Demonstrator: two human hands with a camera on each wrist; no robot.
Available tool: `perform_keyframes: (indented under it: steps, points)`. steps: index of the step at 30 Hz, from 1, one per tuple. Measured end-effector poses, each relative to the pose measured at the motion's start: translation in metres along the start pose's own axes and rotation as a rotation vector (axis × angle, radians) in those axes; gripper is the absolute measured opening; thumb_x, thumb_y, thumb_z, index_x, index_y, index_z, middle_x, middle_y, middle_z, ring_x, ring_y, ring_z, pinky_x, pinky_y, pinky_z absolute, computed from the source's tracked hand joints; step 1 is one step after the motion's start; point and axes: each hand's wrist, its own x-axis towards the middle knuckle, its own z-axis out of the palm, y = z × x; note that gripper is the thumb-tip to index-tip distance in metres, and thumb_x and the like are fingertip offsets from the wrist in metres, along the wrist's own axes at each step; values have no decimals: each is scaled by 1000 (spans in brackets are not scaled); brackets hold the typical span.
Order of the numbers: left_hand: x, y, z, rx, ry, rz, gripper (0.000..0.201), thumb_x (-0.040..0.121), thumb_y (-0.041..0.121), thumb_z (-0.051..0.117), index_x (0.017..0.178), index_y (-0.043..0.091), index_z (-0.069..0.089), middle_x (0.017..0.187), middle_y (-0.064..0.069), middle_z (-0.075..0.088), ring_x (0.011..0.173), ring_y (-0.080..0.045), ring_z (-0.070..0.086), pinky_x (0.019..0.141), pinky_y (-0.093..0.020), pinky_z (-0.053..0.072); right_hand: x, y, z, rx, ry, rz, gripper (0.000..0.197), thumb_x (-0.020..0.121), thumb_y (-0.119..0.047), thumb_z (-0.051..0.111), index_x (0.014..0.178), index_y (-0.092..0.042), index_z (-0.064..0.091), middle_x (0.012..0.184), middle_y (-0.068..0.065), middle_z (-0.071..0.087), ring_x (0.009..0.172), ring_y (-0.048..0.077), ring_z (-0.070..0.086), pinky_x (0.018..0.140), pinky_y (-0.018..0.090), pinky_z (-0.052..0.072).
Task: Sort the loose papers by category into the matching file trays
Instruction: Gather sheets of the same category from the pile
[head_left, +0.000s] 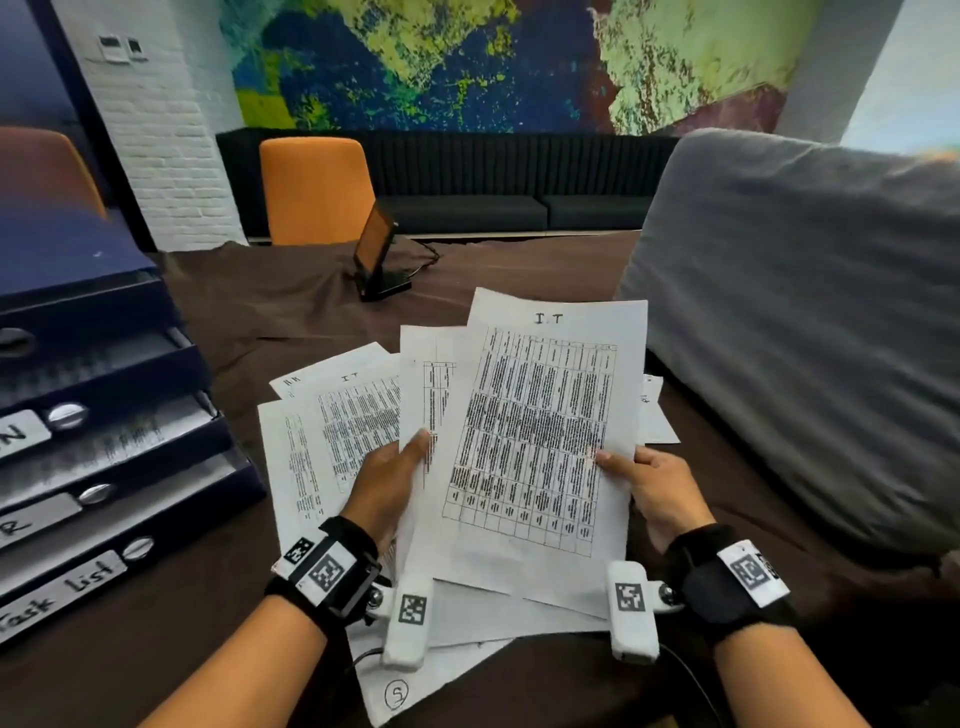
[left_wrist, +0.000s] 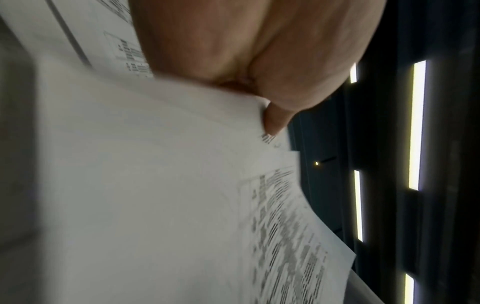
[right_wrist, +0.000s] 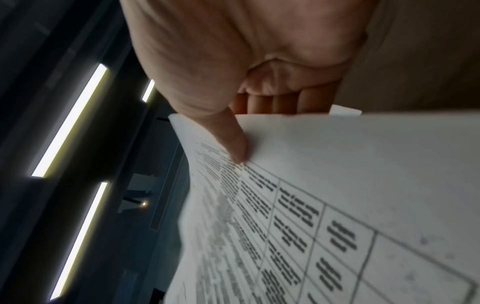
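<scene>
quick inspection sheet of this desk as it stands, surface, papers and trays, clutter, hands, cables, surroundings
surface: brown cloth covers the table, wrinkled.
job's things: sheet headed I.T held up by both hands; loose papers fanned beneath it; blue file trays stacked at left, one label reads Task List, other labels cut off.
clutter: small tilted screen on a stand; grey cushion at right.
grippers: left hand holds the sheets at their left edge; right hand pinches the I.T sheet's right edge, thumb on top.
cables: cable running from the screen; another by the right wrist.
surroundings: orange chair, dark bench, painted wall, white brick.
</scene>
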Motion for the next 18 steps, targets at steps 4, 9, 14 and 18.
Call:
perform_keyframes:
  steps: [4, 9, 14, 18]
  points:
    - [-8, 4, -13, -108, 64, 11, 31, 83, 22, 78, 107, 4, 72, 101, -19, 75, 99, -39, 72, 93, -57, 55, 2, 2, 11, -19, -80, 24, 12, 87, 0, 68, 98, 1, 73, 96, 14, 76, 83, 26, 74, 71, 31, 61]
    - [-11, 4, -26, -294, 57, -7, 45, 77, 13, 81, 117, -1, 69, 111, -28, 71, 103, -45, 69, 93, -65, 51, 0, 23, 28, -172, -168, 132, 22, 82, -6, 77, 101, 2, 72, 97, 16, 76, 94, 34, 73, 91, 47, 56]
    - [1, 10, -37, -296, 214, 26, 85, 63, 74, 77, 125, 17, 65, 127, -4, 69, 122, -27, 61, 107, -54, 44, 8, 26, 20, -129, 14, 99, 14, 83, 3, 72, 97, 5, 72, 95, 19, 75, 96, 37, 71, 95, 49, 54]
    - [2, 15, -47, -228, 237, 53, 84, 73, 75, 63, 136, 20, 58, 138, -2, 61, 132, -26, 52, 113, -56, 36, 19, 30, -3, -44, 54, 151, 20, 83, 6, 70, 103, 7, 71, 101, 21, 74, 98, 38, 71, 98, 53, 51]
